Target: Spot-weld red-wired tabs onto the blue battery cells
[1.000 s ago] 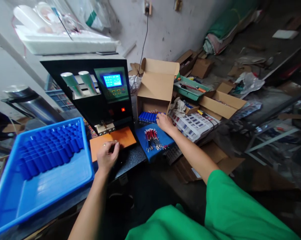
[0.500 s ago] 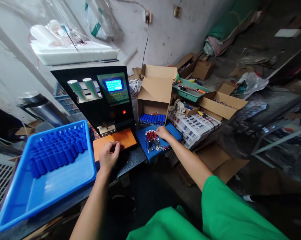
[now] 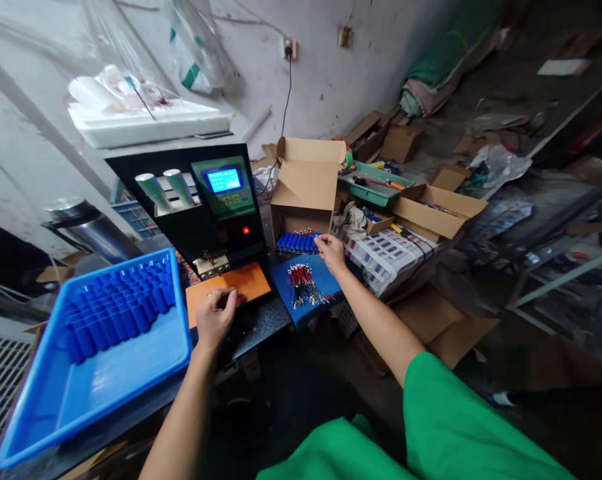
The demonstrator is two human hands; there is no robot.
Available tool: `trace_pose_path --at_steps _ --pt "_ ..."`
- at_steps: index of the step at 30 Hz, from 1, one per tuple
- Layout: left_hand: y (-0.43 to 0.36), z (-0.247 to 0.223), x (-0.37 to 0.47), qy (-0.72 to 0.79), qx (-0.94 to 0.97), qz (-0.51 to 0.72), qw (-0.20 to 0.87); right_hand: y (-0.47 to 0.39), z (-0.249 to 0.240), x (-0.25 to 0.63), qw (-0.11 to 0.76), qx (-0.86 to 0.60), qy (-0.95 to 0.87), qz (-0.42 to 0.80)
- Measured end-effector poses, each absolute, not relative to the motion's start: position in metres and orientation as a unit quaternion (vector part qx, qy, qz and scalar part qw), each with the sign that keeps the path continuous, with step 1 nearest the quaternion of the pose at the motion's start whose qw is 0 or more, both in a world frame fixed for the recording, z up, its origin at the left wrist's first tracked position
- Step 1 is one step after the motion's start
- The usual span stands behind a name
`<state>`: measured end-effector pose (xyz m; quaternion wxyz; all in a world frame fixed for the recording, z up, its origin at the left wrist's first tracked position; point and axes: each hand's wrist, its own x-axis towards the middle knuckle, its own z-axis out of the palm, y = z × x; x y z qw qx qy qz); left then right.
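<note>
My left hand rests by the front of the orange board, thumb and fingers curled together; what they hold, if anything, is hidden. Beyond it stands a black spot welder with a lit screen and small electrodes. My right hand is raised over the blue mat, pinching a thin wire lead whose details are blurred. Below and left of this hand lies a pile of red and black wire leads. Just left of the fingertips, blue cylindrical cells stand in rows in an open cardboard box.
A blue plastic tray at left holds several rows of blue cells. Behind it is a steel flask. Right of the mat are a white plastic basket, a green tool tray and open cartons.
My right hand has lifted from the wire pile and moved up and slightly right, toward the cardboard box. The left hand stays nearly in place. The view has shifted slightly.
</note>
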<state>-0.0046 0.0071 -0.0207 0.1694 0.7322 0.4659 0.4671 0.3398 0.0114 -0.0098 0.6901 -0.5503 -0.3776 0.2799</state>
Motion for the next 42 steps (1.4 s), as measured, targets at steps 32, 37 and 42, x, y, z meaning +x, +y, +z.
trace_pose_path --at_steps 32,37,42 --pt "-0.069 0.001 0.019 0.437 0.566 0.488 0.5 -0.059 0.0 0.167 0.566 -0.385 -0.504 0.527" --pt "-0.074 -0.001 0.011 0.444 0.582 0.473 0.49 -0.061 -0.003 0.164 0.52 -0.395 -0.56 0.51" --pt "-0.065 -0.002 -0.023 0.489 0.592 0.495 0.406 -0.045 -0.006 0.162 0.553 -0.433 -0.555 0.445"
